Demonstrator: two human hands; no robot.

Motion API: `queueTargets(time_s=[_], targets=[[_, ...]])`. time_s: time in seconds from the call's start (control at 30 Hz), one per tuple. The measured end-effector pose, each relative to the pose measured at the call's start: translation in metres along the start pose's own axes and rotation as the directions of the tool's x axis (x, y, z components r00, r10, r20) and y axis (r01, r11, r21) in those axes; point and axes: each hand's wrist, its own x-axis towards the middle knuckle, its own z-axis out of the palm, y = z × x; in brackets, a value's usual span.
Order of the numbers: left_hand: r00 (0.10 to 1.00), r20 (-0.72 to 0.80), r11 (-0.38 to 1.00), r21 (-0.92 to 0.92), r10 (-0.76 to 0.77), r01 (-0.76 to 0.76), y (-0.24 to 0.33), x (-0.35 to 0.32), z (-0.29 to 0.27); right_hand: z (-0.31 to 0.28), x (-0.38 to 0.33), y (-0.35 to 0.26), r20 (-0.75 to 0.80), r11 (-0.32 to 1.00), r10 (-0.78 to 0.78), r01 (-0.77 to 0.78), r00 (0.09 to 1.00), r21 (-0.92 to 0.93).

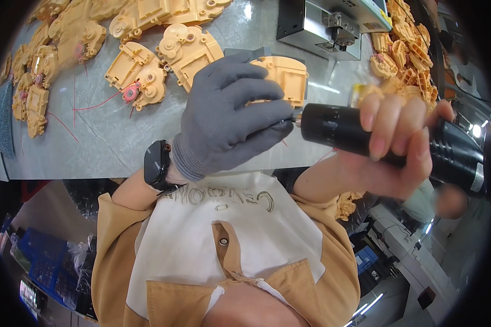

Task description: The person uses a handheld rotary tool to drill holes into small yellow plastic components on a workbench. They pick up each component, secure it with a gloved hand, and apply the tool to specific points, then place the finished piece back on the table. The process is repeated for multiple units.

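Note:
My right hand, bare, is wrapped round a black power screwdriver that lies nearly level and points left. Its thin bit reaches the fingertips of my left hand, which wears a grey knit glove. Those fingers are bent and pressed together at the bit; whatever they pinch, if anything, is too small to make out. Just beyond the left hand, a yellow-orange plastic housing sits against a dark grey block, partly covered by the glove.
Two more housings, one with a pink part and red wires, lie left of my hands. Several are heaped at the far left, others in a pile at the far right. A metal box-shaped device stands at the back of the grey table.

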Motion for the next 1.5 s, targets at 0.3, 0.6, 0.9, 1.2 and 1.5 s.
queueTargets(time_s=[0.3, 0.6, 0.9, 1.2, 1.5], targets=[[0.997, -0.040, 0.986, 0.161, 0.059, -0.052, -0.010, -0.004, 0.004, 0.010, 0.000, -0.014, 0.042, 0.999, -0.043, 0.042, 0.998, 0.023], [0.998, -0.040, 0.992, 0.120, 0.040, -0.035, -0.005, -0.004, 0.000, 0.006, 0.001, -0.012, 0.125, 1.000, 0.000, 0.002, 0.992, -0.014], [0.998, -0.014, 0.989, 0.136, 0.064, -0.061, -0.005, -0.006, -0.004, 0.009, 0.000, -0.013, 0.079, 1.000, -0.023, 0.023, 0.997, 0.004], [0.998, -0.021, 0.990, 0.130, 0.065, -0.062, -0.005, -0.009, -0.005, 0.011, 0.001, -0.012, 0.056, 1.000, -0.026, 0.025, 0.998, 0.011], [0.998, -0.012, 0.995, 0.080, 0.058, -0.057, -0.006, -0.008, -0.004, 0.012, 0.002, -0.008, 0.002, 0.999, -0.023, 0.023, 1.000, 0.031]])
